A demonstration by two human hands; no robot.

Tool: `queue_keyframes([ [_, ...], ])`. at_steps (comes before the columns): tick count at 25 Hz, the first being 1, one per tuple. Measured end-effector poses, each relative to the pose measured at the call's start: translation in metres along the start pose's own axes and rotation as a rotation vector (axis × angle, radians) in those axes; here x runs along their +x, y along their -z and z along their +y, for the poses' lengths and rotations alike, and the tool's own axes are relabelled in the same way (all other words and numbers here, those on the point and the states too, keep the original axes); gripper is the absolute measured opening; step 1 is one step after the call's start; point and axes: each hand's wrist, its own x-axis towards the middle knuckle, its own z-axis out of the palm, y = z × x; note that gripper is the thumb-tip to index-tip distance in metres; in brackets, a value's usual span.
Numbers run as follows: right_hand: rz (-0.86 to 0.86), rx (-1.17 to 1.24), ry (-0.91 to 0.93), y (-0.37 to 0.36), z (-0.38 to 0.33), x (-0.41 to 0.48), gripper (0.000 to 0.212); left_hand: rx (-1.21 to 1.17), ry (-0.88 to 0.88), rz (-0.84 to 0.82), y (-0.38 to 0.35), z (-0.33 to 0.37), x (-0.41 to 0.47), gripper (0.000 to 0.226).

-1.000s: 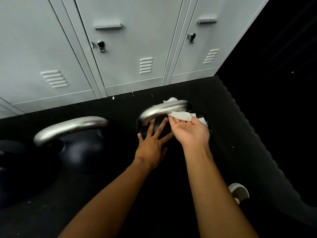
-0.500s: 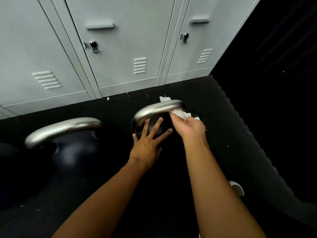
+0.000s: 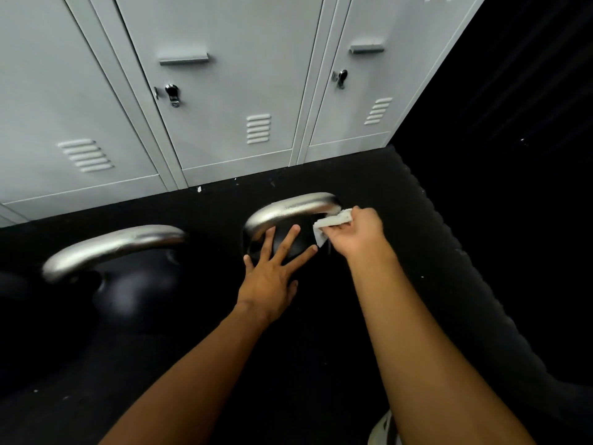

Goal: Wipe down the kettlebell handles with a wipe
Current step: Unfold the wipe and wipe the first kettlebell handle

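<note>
Head view: wiped at right end of one kettlebell handle, second handle pending

Pinched a folded white wipe [image 3: 330, 221] in curled fingers of the right hand [image 3: 356, 234]. Set it at the right end of the smaller kettlebell handle [image 3: 288, 208], apparently touching, close to the grey lockers [image 3: 224, 91]. Braced with the left hand [image 3: 272, 271], fingers straight and spread, flat on the black body just under that handle. Gripped nothing there.

Judged mid-task. Found the wipe on one end of this handle only. Could not tell from the shine how much of its arc was already clean. Saw no wipe or hand on the larger kettlebell handle [image 3: 112, 248] at left, well apart from both hands. Judged that one as left to do.

Could barely separate the black kettlebell bodies from the black floor [image 3: 208, 364]; edges lost. Could not see the underside of either handle, nor the exact contact patch behind the right fingers. Lost the larger kettlebell's left side to shadow and the frame edge. Caught only a sliver of a white shoe [image 3: 383, 428] at the bottom edge. Made out nothing in the dark area at right.
</note>
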Motion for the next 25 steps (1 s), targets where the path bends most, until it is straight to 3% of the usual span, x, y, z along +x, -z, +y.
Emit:
queue_keyframes([
  [3, -0.054, 0.353, -0.051, -0.004, -0.003, -0.012, 0.035, -0.013, -0.009, -0.003, 0.0, 0.0, 0.001, 0.081],
  [5, -0.028, 0.333, 0.103, -0.006, -0.013, -0.019, 0.042, -0.009, -0.011, 0.003, 0.0, -0.001, 0.001, 0.081],
  [7, -0.074, 0.158, 0.159, -0.011, -0.019, -0.015, 0.07, -0.014, -0.004, -0.005, 0.001, -0.001, 0.001, 0.081],
  [11, 0.027, 0.235, 0.046, -0.019, -0.007, -0.018, 0.042, -0.027, -0.004, 0.005, 0.001, 0.0, 0.0, 0.083],
  [15, 0.017, 0.405, 0.025, -0.009, -0.003, -0.03, 0.036, -0.022, -0.025, 0.0, 0.003, -0.001, 0.001, 0.081],
  [25, 0.011, 0.446, -0.046, -0.027, -0.003, -0.052, 0.036, -0.03, -0.021, -0.002, 0.001, -0.001, 0.001, 0.081],
])
